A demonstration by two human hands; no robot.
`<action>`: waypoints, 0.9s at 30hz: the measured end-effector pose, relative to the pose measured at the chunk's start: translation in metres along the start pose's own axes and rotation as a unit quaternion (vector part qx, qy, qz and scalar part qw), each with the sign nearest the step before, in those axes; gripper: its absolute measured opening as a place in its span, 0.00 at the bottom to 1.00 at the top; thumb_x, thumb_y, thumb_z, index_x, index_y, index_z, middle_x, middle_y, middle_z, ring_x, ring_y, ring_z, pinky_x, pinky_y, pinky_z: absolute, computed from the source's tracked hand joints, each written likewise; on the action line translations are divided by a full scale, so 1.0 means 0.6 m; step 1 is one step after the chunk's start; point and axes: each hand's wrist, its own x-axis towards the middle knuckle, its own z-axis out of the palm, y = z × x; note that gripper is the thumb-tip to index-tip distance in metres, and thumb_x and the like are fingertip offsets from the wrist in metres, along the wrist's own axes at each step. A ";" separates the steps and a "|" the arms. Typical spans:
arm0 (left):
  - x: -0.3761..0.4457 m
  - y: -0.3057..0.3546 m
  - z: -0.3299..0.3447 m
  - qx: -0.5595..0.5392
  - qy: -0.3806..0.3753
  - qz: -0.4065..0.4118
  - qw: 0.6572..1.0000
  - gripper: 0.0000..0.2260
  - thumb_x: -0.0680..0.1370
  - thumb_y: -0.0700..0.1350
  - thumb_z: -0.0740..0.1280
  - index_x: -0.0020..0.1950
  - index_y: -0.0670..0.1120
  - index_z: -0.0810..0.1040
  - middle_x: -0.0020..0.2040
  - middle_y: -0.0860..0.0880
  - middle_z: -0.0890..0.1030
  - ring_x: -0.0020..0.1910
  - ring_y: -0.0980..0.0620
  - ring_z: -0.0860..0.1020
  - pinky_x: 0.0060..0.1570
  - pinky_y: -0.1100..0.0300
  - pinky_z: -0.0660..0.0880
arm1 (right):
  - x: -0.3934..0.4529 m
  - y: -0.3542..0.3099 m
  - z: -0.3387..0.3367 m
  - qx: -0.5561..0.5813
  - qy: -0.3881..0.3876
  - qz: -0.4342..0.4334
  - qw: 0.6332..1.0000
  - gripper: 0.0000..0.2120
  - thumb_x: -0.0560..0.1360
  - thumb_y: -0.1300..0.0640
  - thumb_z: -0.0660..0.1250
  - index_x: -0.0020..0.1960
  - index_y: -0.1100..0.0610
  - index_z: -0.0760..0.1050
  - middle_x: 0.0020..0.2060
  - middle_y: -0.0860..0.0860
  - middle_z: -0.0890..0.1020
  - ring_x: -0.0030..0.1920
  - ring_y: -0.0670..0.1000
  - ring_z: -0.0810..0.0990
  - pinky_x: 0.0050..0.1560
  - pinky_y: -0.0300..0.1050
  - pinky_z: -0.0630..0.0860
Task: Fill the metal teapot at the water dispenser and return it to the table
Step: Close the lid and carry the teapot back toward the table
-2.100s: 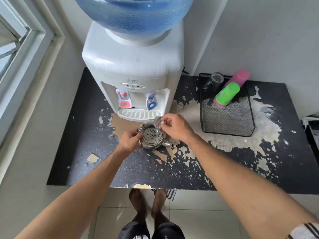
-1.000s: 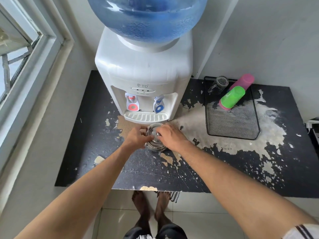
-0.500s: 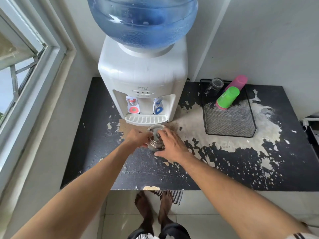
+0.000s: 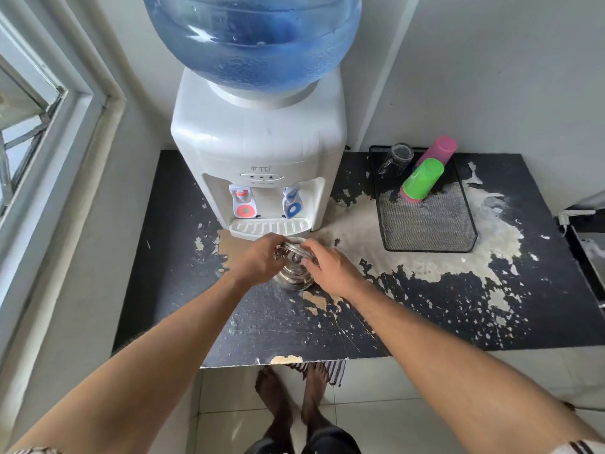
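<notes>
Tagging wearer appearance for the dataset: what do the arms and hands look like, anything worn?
Both forearms are bare, no gloves, watch or rings visible on the left hand or right hand. Striped short sleeves, dark on light, peek in at the bottom corners.

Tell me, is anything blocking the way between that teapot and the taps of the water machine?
Nothing visible does. The teapot sits on the table just in front of the dispenser's drip tray, with both hands on it; no object lies between it and the taps.
</notes>
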 end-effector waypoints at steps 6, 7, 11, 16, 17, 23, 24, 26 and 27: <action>0.006 -0.009 -0.007 0.046 -0.014 0.010 0.999 0.21 0.72 0.46 0.80 0.62 0.44 0.80 0.58 0.49 0.77 0.53 0.49 0.78 0.55 0.58 0.76 | 0.003 0.014 -0.006 0.028 -0.003 0.030 0.999 0.23 0.79 0.53 0.72 0.72 0.53 0.72 0.64 0.55 0.81 0.60 0.53 0.82 0.55 0.46 0.80; 0.007 -0.010 -0.006 0.051 -0.014 0.011 0.999 0.23 0.71 0.47 0.81 0.63 0.45 0.80 0.58 0.50 0.77 0.53 0.50 0.78 0.55 0.59 0.75 | 0.003 0.015 -0.005 0.026 -0.003 0.032 0.999 0.26 0.77 0.54 0.75 0.72 0.54 0.72 0.65 0.54 0.81 0.61 0.52 0.81 0.58 0.45 0.78; 0.012 -0.012 0.000 0.055 0.006 0.012 0.998 0.26 0.68 0.48 0.83 0.64 0.47 0.79 0.59 0.50 0.77 0.52 0.52 0.77 0.53 0.59 0.74 | 0.007 0.014 0.012 -0.005 0.034 0.027 0.999 0.26 0.74 0.56 0.78 0.70 0.60 0.77 0.70 0.53 0.78 0.66 0.52 0.79 0.64 0.37 0.69; 0.015 -0.010 0.003 0.049 0.009 0.003 0.999 0.27 0.67 0.49 0.83 0.63 0.49 0.79 0.59 0.51 0.78 0.53 0.51 0.78 0.57 0.52 0.79 | 0.012 0.016 0.019 -0.029 0.060 0.021 0.998 0.22 0.72 0.57 0.79 0.64 0.62 0.80 0.68 0.53 0.80 0.63 0.51 0.81 0.60 0.33 0.67; 0.016 -0.010 0.003 0.048 0.007 0.002 0.999 0.27 0.67 0.49 0.83 0.63 0.49 0.79 0.59 0.50 0.78 0.53 0.50 0.78 0.57 0.52 0.79 | 0.013 0.016 0.018 -0.029 0.056 0.019 0.998 0.22 0.72 0.57 0.79 0.64 0.62 0.80 0.67 0.54 0.80 0.63 0.52 0.81 0.60 0.33 0.69; 0.018 -0.007 -0.016 0.024 -0.028 0.030 0.999 0.18 0.73 0.50 0.79 0.60 0.48 0.81 0.57 0.52 0.78 0.54 0.49 0.78 0.57 0.52 0.78 | 0.016 0.004 -0.004 0.009 0.053 0.007 0.999 0.08 0.76 0.56 0.75 0.53 0.56 0.79 0.50 0.48 0.80 0.49 0.47 0.79 0.45 0.36 0.72; 0.016 -0.002 -0.021 0.014 -0.031 0.032 0.999 0.16 0.75 0.51 0.78 0.60 0.49 0.81 0.55 0.53 0.79 0.55 0.49 0.79 0.56 0.53 0.77 | 0.016 0.003 -0.009 0.010 0.054 0.006 0.998 0.07 0.77 0.56 0.75 0.50 0.54 0.78 0.49 0.48 0.80 0.48 0.47 0.79 0.42 0.34 0.69; 0.013 0.013 -0.033 -0.007 -0.041 0.024 0.999 0.14 0.76 0.52 0.74 0.61 0.50 0.83 0.54 0.53 0.82 0.54 0.49 0.80 0.54 0.54 0.74 | 0.014 -0.004 -0.017 0.006 0.043 0.007 0.999 0.07 0.77 0.54 0.75 0.47 0.50 0.76 0.49 0.51 0.80 0.47 0.48 0.78 0.39 0.33 0.66; 0.012 0.023 -0.039 -0.011 -0.049 0.019 0.999 0.14 0.76 0.53 0.72 0.60 0.51 0.84 0.55 0.52 0.84 0.54 0.48 0.80 0.54 0.53 0.73 | 0.014 -0.008 -0.019 0.004 0.038 0.006 0.999 0.08 0.77 0.54 0.75 0.47 0.48 0.75 0.48 0.51 0.80 0.47 0.48 0.78 0.39 0.34 0.66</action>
